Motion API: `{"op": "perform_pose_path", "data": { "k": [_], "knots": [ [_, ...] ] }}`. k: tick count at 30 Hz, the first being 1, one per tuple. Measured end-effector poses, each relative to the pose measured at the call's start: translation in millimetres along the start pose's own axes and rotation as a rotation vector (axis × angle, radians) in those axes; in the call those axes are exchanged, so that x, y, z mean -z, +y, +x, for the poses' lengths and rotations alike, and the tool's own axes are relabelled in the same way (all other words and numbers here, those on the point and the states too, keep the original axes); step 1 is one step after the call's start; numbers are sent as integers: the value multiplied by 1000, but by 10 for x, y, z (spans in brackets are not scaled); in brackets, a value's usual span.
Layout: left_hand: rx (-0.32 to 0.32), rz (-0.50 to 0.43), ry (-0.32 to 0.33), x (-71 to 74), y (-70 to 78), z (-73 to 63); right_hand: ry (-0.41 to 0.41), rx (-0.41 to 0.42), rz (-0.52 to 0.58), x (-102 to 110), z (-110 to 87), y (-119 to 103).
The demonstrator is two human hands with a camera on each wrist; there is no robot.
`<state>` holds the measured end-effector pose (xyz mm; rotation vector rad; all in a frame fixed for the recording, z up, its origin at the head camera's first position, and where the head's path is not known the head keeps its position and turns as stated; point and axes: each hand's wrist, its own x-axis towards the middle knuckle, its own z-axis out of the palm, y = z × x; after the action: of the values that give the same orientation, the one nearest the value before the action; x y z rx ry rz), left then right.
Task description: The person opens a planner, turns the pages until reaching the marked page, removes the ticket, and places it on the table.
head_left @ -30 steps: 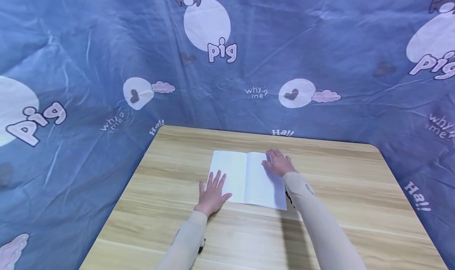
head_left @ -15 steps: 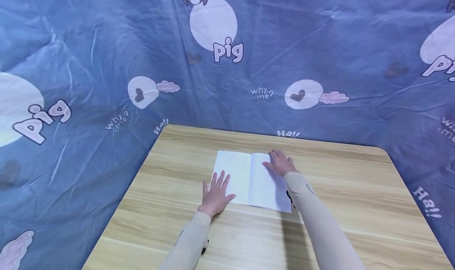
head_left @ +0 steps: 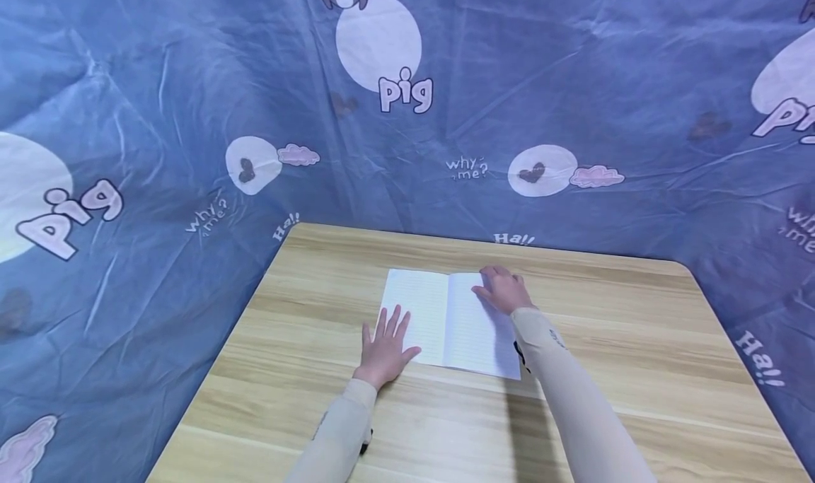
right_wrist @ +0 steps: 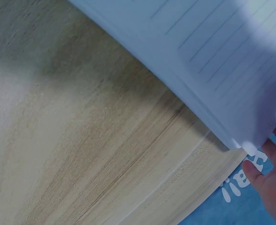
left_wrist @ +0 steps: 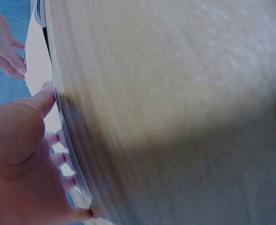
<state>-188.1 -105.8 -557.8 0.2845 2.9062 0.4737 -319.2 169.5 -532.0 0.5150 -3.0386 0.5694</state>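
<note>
An open notebook (head_left: pixel 417 313) with blank lined pages lies on the wooden table. My left hand (head_left: pixel 382 352) rests on the lower left part of the left page, palm down with fingers spread. In the left wrist view, the thumb and fingertips (left_wrist: pixel 46 96) lie along the near edge of the notebook. My right hand (head_left: pixel 504 290) touches the upper right corner of the right page, its thumb apart from the bent fingers. The right wrist view shows fingers (right_wrist: pixel 255 174) beside the page corner, while the rest of that hand is out of frame.
The wooden table (head_left: pixel 286 306) has rounded far corners. Blue cloth (head_left: pixel 356 165) printed with pigs, hearts and words hangs behind it and at both sides. Each forearm wears a light sleeve (head_left: pixel 573 398), with a dark piece at the wrist.
The head view has shifted slightly, so the table and notebook sit a little further right in frame than a second ago. Both hands keep nearly the same places on the notebook.
</note>
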Motion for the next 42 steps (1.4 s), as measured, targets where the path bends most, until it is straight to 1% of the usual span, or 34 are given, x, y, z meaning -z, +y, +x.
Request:
{"op": "perform_pose_path", "data": {
  "k": [7, 15, 24, 34, 42],
  "knots": [
    [1, 0, 11, -31, -12, 9, -4, 7, 10, 26, 5, 9],
    [4, 10, -2, 34, 27, -17, 4, 14, 22, 42, 4, 19],
    [5, 22, -6, 94, 42, -51, 62, 11, 69, 52, 21, -1],
    [11, 51, -26, 112, 27, -76, 90, 43, 31, 44, -1, -21],
    [1, 40, -18, 92, -2, -94, 91, 40, 19, 55, -27, -46]
  ]
}}
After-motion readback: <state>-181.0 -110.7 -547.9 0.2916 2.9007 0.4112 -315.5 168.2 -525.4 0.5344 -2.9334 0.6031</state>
